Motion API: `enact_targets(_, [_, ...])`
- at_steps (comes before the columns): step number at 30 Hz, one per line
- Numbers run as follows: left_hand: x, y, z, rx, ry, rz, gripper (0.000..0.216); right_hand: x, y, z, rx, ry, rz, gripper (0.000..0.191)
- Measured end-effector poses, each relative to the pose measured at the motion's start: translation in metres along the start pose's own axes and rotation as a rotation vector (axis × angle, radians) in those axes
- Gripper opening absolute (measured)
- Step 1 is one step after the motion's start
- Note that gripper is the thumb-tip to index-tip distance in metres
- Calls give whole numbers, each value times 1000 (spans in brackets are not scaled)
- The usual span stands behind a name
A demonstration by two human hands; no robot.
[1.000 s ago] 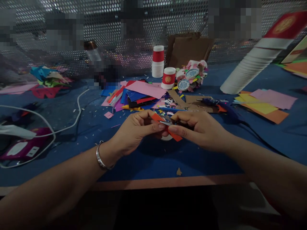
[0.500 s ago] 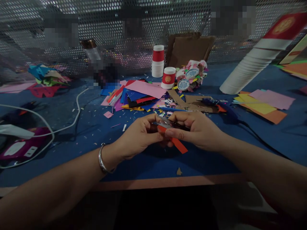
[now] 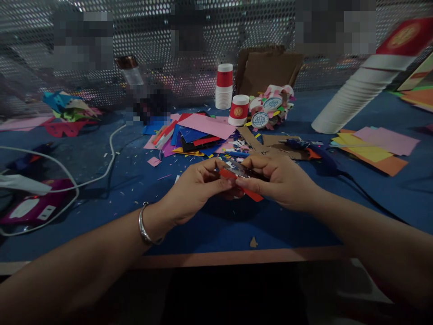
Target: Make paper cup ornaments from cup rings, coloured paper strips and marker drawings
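Over the middle of the table, my left hand (image 3: pixel 199 185) is closed on an orange-red paper strip (image 3: pixel 254 195), pinching it between thumb and fingers. My right hand (image 3: pixel 282 183) meets it from the other side, its fingers curled round a small shiny metal tool (image 3: pixel 238 169) that lies over the strip. The tool's kind cannot be made out, as the fingers cover much of it. The strip's free end slants down beneath my right thumb. A silver bangle (image 3: pixel 144 225) circles my left wrist.
Behind my hands lie stacked coloured papers (image 3: pixel 206 124) and scraps. A glue gun (image 3: pixel 321 155) with a black cable lies to the right, near a leaning stack of paper cups (image 3: pixel 360 92). White cable (image 3: pixel 110 155) loops on the left. Perforated metal (image 3: pixel 209 40) stands behind.
The metal tool has turned and shows more between my hands. The strip's free end has risen and shows less below my right thumb. Both hands stay close together.
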State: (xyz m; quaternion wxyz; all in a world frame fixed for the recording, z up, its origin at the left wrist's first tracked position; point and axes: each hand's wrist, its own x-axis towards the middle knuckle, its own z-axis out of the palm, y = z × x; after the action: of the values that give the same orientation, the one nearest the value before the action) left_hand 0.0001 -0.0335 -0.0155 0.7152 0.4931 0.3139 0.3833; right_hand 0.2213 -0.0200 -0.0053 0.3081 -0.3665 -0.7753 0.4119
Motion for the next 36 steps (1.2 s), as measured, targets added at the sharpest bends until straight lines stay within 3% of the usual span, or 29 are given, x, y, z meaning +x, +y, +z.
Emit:
enact_targets(10, [-1,4,0,-49,88,41,26,-8,-3,-4,-326,116,-175,42])
enact_targets(22, [0,4,2,-64,113,64,25,-11,-9,-3,-379,57,-257,41])
enact_targets(36, [0,3,6,-47,131,86,31,-13,-10,-4,-427,42,-247,46])
